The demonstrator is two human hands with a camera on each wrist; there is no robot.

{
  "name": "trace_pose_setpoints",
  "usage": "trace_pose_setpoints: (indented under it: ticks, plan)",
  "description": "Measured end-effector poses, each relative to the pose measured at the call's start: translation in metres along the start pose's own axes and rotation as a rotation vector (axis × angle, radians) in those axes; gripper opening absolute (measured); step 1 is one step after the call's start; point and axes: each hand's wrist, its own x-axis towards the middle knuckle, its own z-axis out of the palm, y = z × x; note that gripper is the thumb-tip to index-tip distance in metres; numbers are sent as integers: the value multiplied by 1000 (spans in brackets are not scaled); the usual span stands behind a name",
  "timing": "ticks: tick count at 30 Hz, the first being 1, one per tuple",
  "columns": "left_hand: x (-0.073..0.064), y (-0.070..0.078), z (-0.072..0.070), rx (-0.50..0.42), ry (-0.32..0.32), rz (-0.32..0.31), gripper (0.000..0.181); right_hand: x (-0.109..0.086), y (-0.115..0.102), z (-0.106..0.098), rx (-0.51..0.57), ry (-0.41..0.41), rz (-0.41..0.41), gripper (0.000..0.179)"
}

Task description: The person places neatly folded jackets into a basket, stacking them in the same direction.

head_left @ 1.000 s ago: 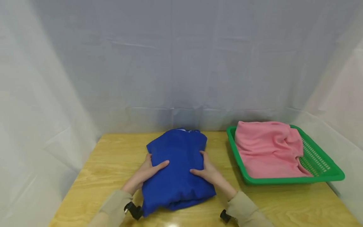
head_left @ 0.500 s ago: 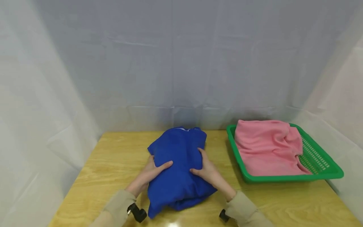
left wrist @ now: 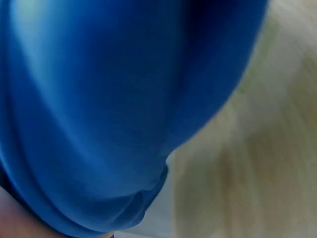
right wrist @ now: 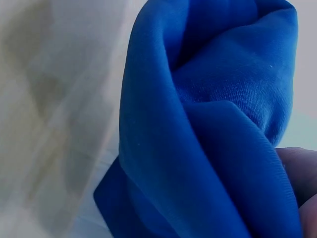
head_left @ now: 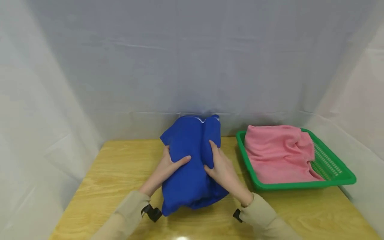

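Observation:
A folded blue garment with a bit of white trim at its far end is held up over the table. My left hand grips its left side, thumb on top and fingers tucked round the edge. On the right side, my right hand holds it the same way, and a groove runs lengthwise between the two thumbs. Blue cloth fills much of the left wrist view, with wood apart from it. The right wrist view shows the layered folds of the cloth and part of the hand at the right edge.
To the right, a green plastic basket with slotted walls holds a folded pink garment. Both stand on the wooden table. Pale sheeting hangs behind the table and along its sides.
Both hands have raised the blue garment off the table and moved it slightly right and away. A lengthwise crease has deepened in it. The basket with the pink garment has stayed put.

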Motion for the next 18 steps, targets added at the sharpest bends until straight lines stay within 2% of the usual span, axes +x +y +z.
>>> trace_pose_setpoints:
  ticks: [6, 12, 18]
  plan:
    - [8, 28, 10, 35, -14, 76, 106, 2, -3, -25, -58, 27, 20, 81]
    - [14, 62, 26, 49, -53, 96, 109, 7, 7, -62, -74, 82, 21, 83]
    - [25, 103, 59, 52, -125, 125, 107, 5, 25, -116, -83, 75, 77, 83]
